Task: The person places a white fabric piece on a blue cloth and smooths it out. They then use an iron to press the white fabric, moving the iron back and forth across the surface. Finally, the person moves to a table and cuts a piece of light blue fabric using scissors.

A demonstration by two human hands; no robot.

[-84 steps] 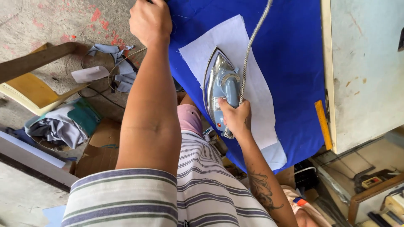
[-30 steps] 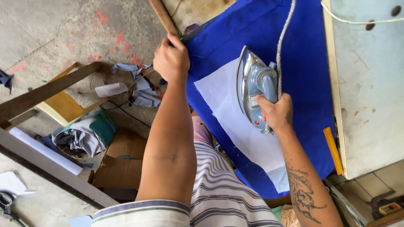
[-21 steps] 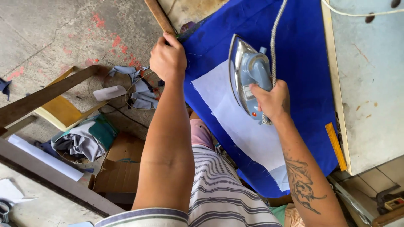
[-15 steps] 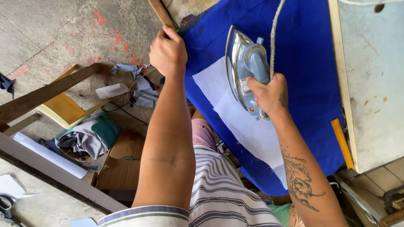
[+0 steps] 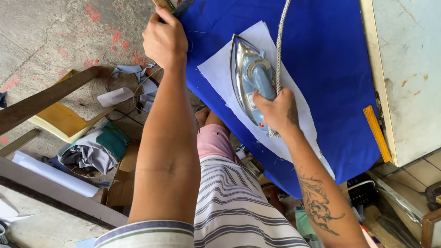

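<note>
**Iron on white fabric, blue board**

Head view: seen from above, a blue and chrome iron [image 5: 251,82] with a pointed silver soleplate edge, a pale blue body and a round dial near the front. Lay flat on a white fabric piece [image 5: 216,69], nose pointing away from the person. Gripped at the rear of its handle by the right hand [image 5: 275,110], fingers wrapped tight around it. Ran up from the handle and out of the top edge, a braided white cord [image 5: 281,41]. Spread under the fabric, a bright blue board cover [image 5: 330,69], the white piece lying slantwise across it and reaching toward the near edge. Closed in a fist at the far left corner of the board, the left hand [image 5: 164,41], clamped on the corner of the board, where a bit of wood [image 5: 161,3] showed just beyond the knuckles. Tucked against the right side of the blue cover, a yellow ruler [image 5: 376,133], beside a worn white cabinet [image 5: 409,69]. Scattered on the concrete floor [image 5: 55,41] at left: cloth scraps [image 5: 92,149], a wooden plank [image 5: 46,98], cardboard.
</note>
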